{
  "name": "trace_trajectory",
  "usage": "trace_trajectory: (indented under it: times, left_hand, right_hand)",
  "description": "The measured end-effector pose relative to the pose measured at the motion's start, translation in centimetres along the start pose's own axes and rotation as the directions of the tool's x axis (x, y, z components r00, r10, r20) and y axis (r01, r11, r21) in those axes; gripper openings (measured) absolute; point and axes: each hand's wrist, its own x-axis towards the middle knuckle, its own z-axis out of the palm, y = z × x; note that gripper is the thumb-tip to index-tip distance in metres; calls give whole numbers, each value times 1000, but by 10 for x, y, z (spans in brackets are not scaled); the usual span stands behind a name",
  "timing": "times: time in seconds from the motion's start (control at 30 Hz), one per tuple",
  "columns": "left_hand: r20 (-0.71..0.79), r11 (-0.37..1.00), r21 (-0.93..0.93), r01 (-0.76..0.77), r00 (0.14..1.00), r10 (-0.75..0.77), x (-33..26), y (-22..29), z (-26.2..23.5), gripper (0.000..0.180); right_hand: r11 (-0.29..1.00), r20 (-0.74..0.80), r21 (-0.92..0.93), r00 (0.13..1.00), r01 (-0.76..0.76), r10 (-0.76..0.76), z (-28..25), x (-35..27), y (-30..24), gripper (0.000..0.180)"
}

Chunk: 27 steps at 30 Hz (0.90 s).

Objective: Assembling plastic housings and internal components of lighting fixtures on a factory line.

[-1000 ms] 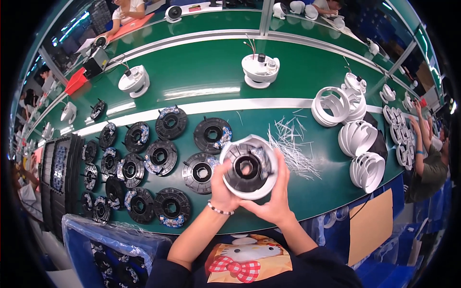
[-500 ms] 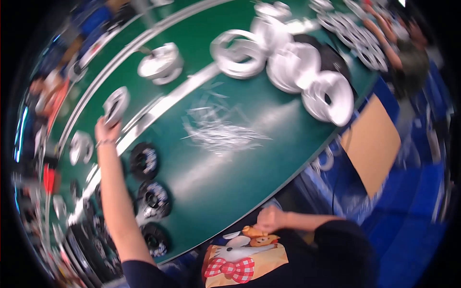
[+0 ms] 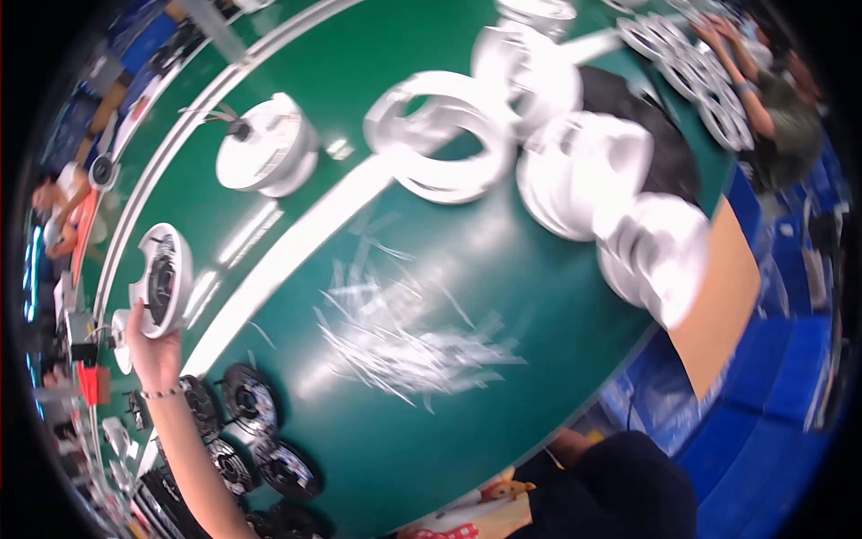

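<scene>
My left hand is stretched out to the far left, its fingers closed on the rim of a white round housing with a dark inside. The housing is tilted and raised above the green table. Close behind my fingers is another white part, mostly hidden. Several black round parts lie beside my left forearm. Of my right hand, only a bit of skin shows below the table's near edge; its fingers are hidden.
Thin whitish strips lie heaped mid-table. A white domed unit with wires sits beyond the white line. White rings and blurred white housings stand at the right, near a cardboard sheet. Another person's arms are at the far right.
My left hand has moved left and nearer with the white housing, turning its dark inside into view. My right fist, seen before at my waist, is now mostly hidden. The whole view has shifted.
</scene>
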Motion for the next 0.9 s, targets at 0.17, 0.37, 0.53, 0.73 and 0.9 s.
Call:
trace_trajectory:
  times: [0.17, 0.37, 0.53, 0.73, 0.9]
  left_hand:
    - [21, 991, -84, 100, 995, -98, -13, 2, 32, 32]
    - [-68, 999, -46, -20, 998, 16, -18, 5, 45, 26]
    - [-210, 974, -128, -186, 965, 156, -58, 0, 40, 26]
    - [-309, 961, -136, -242, 932, 191, -45, 3, 58, 29]
    - [-250, 938, -313, -147, 966, 68, 32, -43, 38, 35]
  right_hand:
    - [988, 48, -140, 997, 67, -61, 35, 26, -31, 36]
    - [909, 144, -334, 966, 251, -214, 12, 10, -49, 35]
    - [781, 182, -468, 910, 413, -372, -16, -19, -59, 34]
    - [631, 209, -576, 839, 521, -502, -56, -86, -83, 33]
    - [541, 191, -617, 776, 571, -601, -55, -121, -124, 33]
